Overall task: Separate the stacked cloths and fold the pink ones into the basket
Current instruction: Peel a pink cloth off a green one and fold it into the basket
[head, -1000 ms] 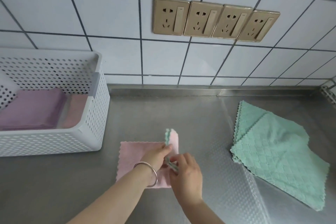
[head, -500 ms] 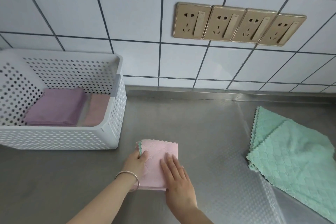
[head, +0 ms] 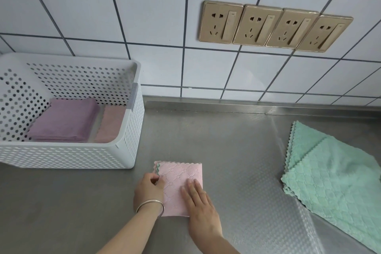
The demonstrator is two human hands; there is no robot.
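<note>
A folded pink cloth (head: 179,179) with a green underside lies on the steel counter just right of the white perforated basket (head: 127,150). My left hand (head: 149,189), with a bangle on the wrist, pinches the cloth's left edge. My right hand (head: 199,202) lies flat on its lower right part, fingers straight. Inside the basket sit a folded purple stack (head: 66,119) and a folded pink cloth (head: 112,123) beside it. A spread pile of green cloths (head: 334,175) lies at the right.
The steel counter (head: 237,140) runs to a tiled wall with a row of gold sockets (head: 274,27). A shiny embossed strip crosses the counter between the pink cloth and the green pile.
One second ago both hands held the cloth's right half raised; it has been folded over to the left and pressed flat. The view has shifted left, toward the basket.
</note>
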